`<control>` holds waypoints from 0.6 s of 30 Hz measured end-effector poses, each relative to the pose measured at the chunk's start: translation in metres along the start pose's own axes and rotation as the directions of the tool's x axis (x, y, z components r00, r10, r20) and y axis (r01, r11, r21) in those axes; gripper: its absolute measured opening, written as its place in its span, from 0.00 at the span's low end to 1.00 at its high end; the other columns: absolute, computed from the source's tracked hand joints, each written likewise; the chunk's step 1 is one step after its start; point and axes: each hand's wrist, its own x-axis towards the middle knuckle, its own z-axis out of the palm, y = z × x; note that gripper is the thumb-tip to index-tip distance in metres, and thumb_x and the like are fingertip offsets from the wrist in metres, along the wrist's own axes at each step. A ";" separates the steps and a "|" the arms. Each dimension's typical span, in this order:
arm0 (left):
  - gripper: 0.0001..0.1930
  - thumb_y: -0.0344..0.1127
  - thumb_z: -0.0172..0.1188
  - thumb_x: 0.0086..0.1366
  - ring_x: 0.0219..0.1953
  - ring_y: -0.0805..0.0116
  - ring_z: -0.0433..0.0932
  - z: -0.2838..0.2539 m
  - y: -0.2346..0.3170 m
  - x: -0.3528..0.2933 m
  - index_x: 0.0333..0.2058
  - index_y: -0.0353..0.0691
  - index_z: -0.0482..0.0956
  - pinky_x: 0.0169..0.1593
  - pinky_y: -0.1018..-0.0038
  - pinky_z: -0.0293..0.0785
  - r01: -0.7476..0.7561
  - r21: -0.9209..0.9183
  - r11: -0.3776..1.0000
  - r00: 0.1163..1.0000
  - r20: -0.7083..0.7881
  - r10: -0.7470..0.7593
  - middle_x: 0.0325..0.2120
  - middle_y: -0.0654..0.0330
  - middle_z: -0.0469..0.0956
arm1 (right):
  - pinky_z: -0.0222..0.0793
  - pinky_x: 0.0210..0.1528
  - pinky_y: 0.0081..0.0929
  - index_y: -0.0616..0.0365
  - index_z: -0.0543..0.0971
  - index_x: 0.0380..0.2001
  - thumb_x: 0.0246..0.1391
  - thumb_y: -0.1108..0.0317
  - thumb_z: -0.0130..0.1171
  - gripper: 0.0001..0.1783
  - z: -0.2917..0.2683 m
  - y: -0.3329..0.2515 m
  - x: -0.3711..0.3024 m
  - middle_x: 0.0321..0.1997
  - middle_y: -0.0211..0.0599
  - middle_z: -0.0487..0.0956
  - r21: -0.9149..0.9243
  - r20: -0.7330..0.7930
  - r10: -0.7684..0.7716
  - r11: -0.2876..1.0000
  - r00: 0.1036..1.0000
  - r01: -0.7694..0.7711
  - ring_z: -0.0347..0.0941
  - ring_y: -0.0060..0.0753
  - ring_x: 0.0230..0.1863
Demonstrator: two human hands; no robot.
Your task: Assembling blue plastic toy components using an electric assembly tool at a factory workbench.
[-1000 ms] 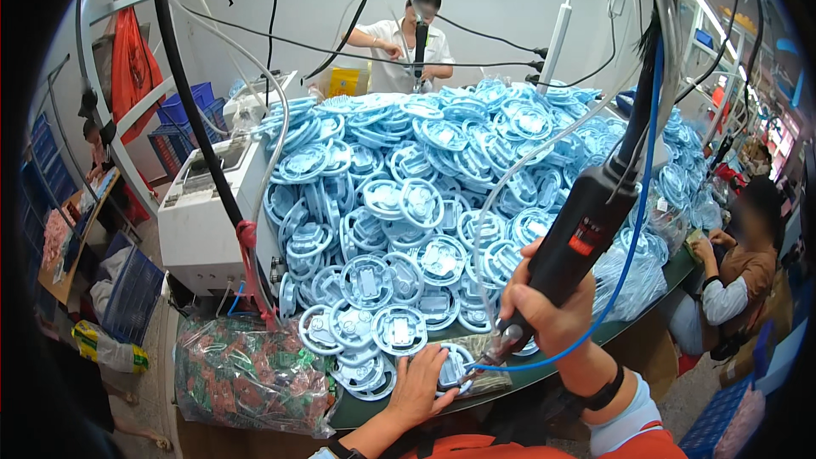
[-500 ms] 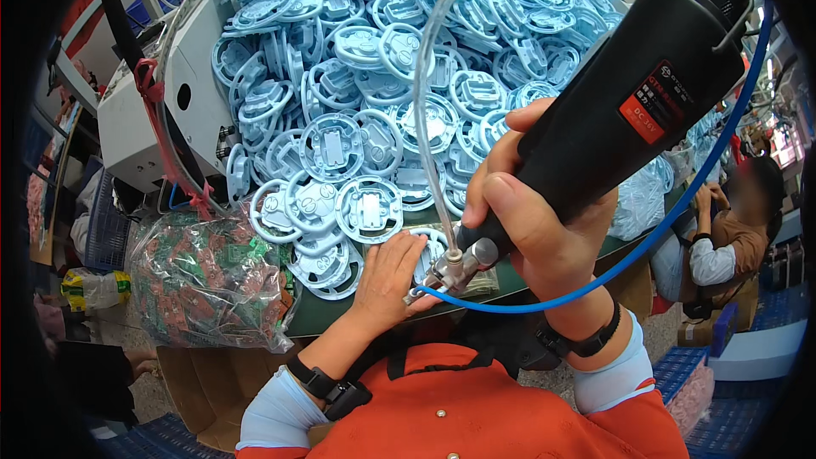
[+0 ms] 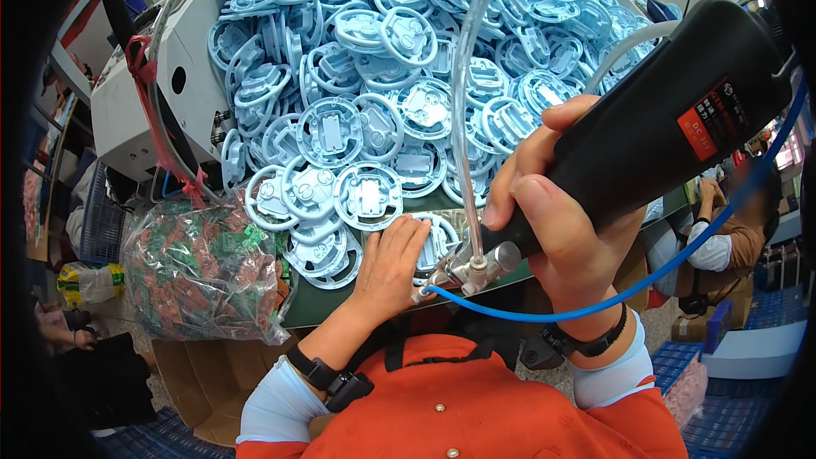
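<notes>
My right hand is wrapped round the black body of a powered screwdriver, which slants down to the left. Its metal nose carries a clear tube and a thin blue hose. The tip points down beside my left hand; exactly what it touches is hidden. Fingers together, my left hand holds the left edge of a light-blue plastic wheel-shaped part at the table's near edge. Part of that piece is covered by the hand and the tool.
A big heap of similar light-blue parts covers the table beyond my hands. A clear bag of green and reddish circuit boards lies at left, below a white machine housing. Another person sits at far right.
The screwdriver and its clear tube have shifted to the right, and the tool's nose sits slightly farther right. My left hand stays on the light-blue part.
</notes>
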 end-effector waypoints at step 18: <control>0.31 0.29 0.60 0.54 0.63 0.52 0.66 0.017 -0.012 0.001 0.60 0.33 0.68 0.57 0.57 0.63 -0.026 0.182 0.983 0.997 -0.063 0.038 0.56 0.50 0.69 | 0.72 0.29 0.23 0.65 0.69 0.42 0.47 0.80 0.59 0.17 0.012 0.025 -0.018 0.28 0.36 0.76 0.034 0.168 -0.004 0.999 0.986 -0.001 0.74 0.23 0.25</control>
